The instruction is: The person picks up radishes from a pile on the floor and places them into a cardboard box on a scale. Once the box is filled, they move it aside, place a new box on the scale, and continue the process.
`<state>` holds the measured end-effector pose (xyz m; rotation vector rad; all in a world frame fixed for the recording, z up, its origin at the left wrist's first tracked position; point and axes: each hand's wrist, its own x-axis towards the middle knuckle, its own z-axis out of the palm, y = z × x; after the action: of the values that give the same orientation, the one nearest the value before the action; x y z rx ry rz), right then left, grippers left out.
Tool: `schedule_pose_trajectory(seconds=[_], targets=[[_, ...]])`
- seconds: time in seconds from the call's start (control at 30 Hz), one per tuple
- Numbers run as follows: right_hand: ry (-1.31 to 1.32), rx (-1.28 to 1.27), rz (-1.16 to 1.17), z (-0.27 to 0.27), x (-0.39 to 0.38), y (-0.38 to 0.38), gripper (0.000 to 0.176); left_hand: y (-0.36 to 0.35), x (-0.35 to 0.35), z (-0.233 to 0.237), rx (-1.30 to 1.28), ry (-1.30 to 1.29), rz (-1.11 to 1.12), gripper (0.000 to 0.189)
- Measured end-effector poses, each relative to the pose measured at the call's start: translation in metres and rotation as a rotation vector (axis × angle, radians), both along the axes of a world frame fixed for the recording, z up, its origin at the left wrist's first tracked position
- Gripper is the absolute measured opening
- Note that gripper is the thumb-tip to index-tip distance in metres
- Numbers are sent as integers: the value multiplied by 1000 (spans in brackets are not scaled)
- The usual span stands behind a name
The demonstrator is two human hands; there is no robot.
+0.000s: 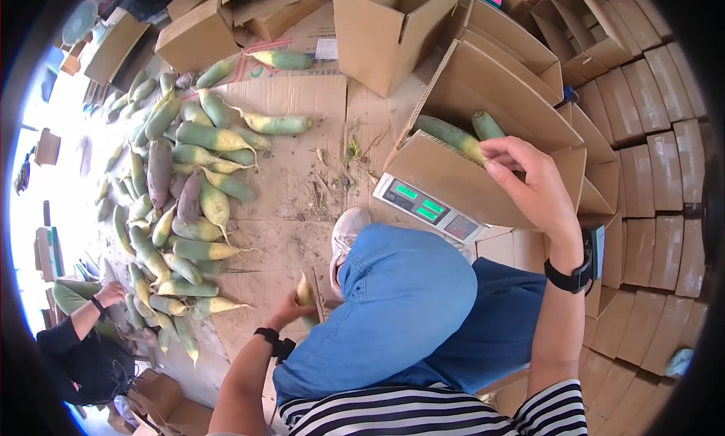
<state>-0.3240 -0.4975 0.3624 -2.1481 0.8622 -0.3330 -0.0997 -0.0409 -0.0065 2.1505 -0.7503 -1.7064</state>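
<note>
My left hand [291,309] is low beside my knee, its fingers wrapped round a green and yellow radish [304,292] that is partly hidden. My right hand [529,181] is over the near wall of an open cardboard box [483,185], its fingers curled beside two green radishes [451,136] inside; whether they touch one is unclear. Under the box, a scale [427,208] shows lit green digits. To the left, a large heap of green radishes [200,249], with a few purple ones [160,172], lies on flattened cardboard.
Stacked closed boxes [638,183] line the right side. Open boxes [377,36] stand at the top. A co-worker [83,353] sits at the lower left, one hand by the heap. Roots and dirt [332,175] lie on the cardboard floor.
</note>
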Motion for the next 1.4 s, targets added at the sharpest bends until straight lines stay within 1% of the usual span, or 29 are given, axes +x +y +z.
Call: schedule_pose_trajectory(seconds=[0.07,0.13,0.2,0.27,0.3,0.37,0.4,0.43,0.47,0.5,0.57,0.6,0.63,0.67,0.73,0.77,0.8,0.83,0.87,0.93,0.97,1.0,1.07,1.1,1.13,1.2,1.23,1.3,1.4], targets=[[-6,-8,0,4,1,1,25,-30,30,48,-237,168,423,46],[-19,-26,11,7,4,4,25,-78,56,123,-287,144,648,40],[-77,-34,46,5,6,7,24,-111,75,173,-507,94,768,38],[-77,-53,151,6,11,13,24,-167,74,265,-846,147,755,39],[-96,-75,216,11,16,17,26,-189,60,299,-991,145,756,43],[-177,-98,331,21,22,23,41,-218,42,344,-1094,167,671,46],[-176,-120,304,29,25,31,41,-231,31,360,-1170,182,616,48],[-345,54,322,34,29,40,45,-246,18,376,-1181,202,591,48],[-518,227,346,39,30,43,49,-262,5,390,-1166,242,483,50],[-519,209,332,43,29,43,49,-276,-6,399,-1151,277,376,51],[-540,290,295,47,23,38,50,-299,-29,403,-1144,271,333,52],[-543,279,286,49,15,31,50,-306,-35,405,-1125,255,309,54],[-477,247,197,52,4,18,49,-304,-35,406,-1049,70,247,60],[-411,215,110,56,-8,5,49,-295,-32,405,-1056,72,237,60],[-139,78,-63,65,-34,-15,48,-269,-31,400,-936,-325,-171,62],[-20,-264,-114,50,-44,-27,46,-262,-35,399,-937,-319,-182,62],[-17,-261,-120,40,-48,-35,46,-255,-40,399,-957,-524,-424,61],[209,-327,-190,32,-50,-42,46,-252,-43,398,-962,-730,-665,60],[436,-388,-261,21,-52,-48,47,-252,-45,396,-959,-725,-672,60],[466,-316,-218,-6,-49,-65,47,-253,-48,393,-937,-809,-544,50],[494,-254,-168,-20,-46,-71,47,-254,-48,393,-938,-806,-554,50],[494,-251,-174,-34,-44,-73,47,-255,-47,393,-947,-783,-556,49],[259,-274,-160,-58,-40,-77,47,-255,-44,392,-954,-757,-562,48],[281,-274,-174,-61,-37,-78,49,-255,-43,391,-968,-767,-558,49],[285,-271,-174,-63,-38,-79,49,-254,-42,389,-982,-777,-552,49],[508,-305,-100,-61,-38,-78,45,-254,-40,389,-993,-757,-538,49],[509,-305,-94,-50,-37,-74,45,-254,-38,389,-1005,-742,-524,48],[564,-229,79,-27,-40,-66,42,-253,-33,386,-1010,-705,-489,48],[472,-312,14,-11,-42,-55,39,-254,-30,386,-1034,-661,-459,46]])
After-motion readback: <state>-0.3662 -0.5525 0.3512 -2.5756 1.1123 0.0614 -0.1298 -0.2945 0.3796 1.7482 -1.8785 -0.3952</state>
